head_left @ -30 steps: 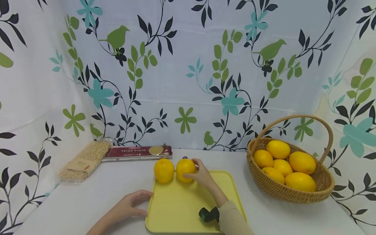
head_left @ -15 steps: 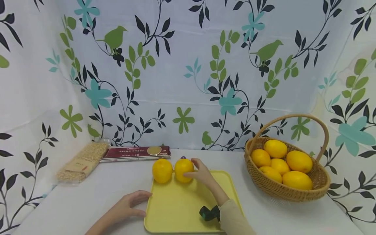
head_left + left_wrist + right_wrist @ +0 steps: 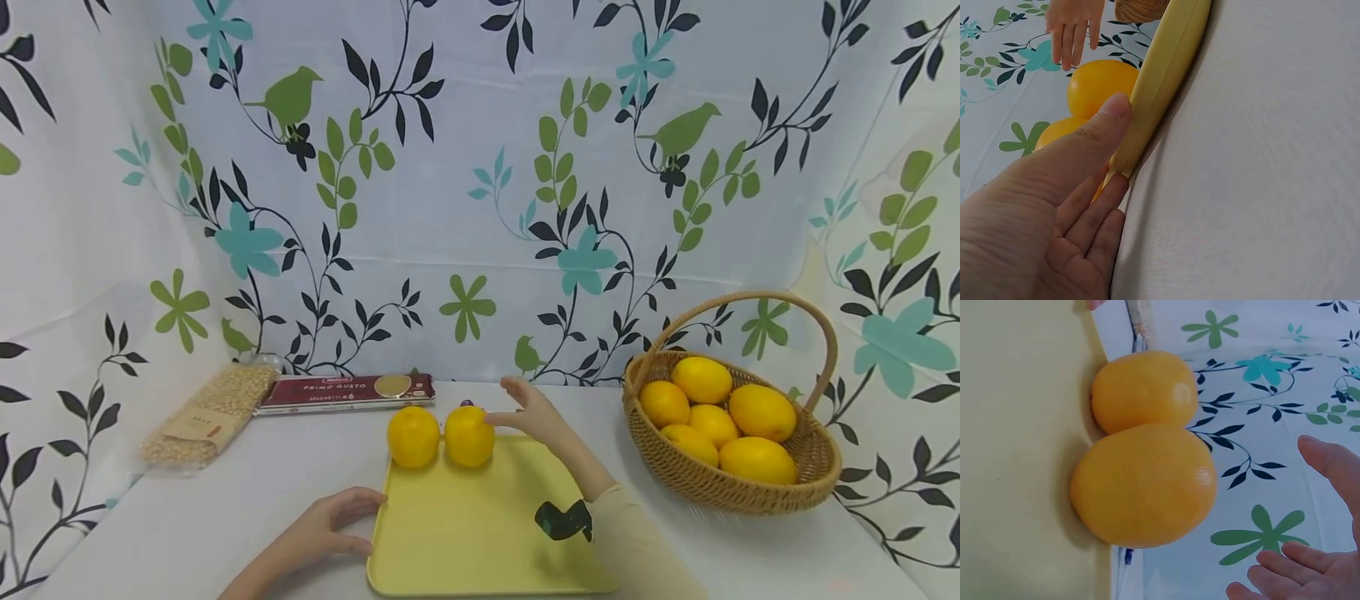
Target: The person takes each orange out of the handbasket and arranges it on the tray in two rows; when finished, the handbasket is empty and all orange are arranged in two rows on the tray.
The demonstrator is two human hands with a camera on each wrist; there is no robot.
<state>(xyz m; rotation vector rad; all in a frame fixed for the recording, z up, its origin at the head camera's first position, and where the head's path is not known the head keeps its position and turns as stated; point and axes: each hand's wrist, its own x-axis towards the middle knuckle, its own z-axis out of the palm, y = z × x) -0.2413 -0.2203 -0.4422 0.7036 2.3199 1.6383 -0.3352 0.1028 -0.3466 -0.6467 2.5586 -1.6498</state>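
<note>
Two rounded yellow citrus fruits, a left one (image 3: pixel 413 437) and a right one (image 3: pixel 469 436), stand side by side at the far left corner of a yellow tray (image 3: pixel 480 533). My right hand (image 3: pixel 540 417) hovers just right of the right fruit, fingers spread and holding nothing. In the right wrist view, a gap separates its fingertips (image 3: pixel 1272 559) from the fruit. At the tray's left edge rests my left hand (image 3: pixel 333 525), fingers relaxed. The left wrist view shows its thumb (image 3: pixel 1113 115) and fingertips right at the tray's rim (image 3: pixel 1160 69).
A wicker basket (image 3: pixel 720 496) with a tall handle holds several yellow citrus fruits at the right. Behind the tray lies a dark red spaghetti packet (image 3: pixel 345 393), beside a clear bag of pale grains (image 3: pixel 210 417). A patterned curtain (image 3: pixel 480 208) hangs behind the white table (image 3: pixel 247 492).
My right hand has let go of the right fruit and drawn back up and to the right. Both fruits and my left hand stay in place; the whole view has shifted slightly.
</note>
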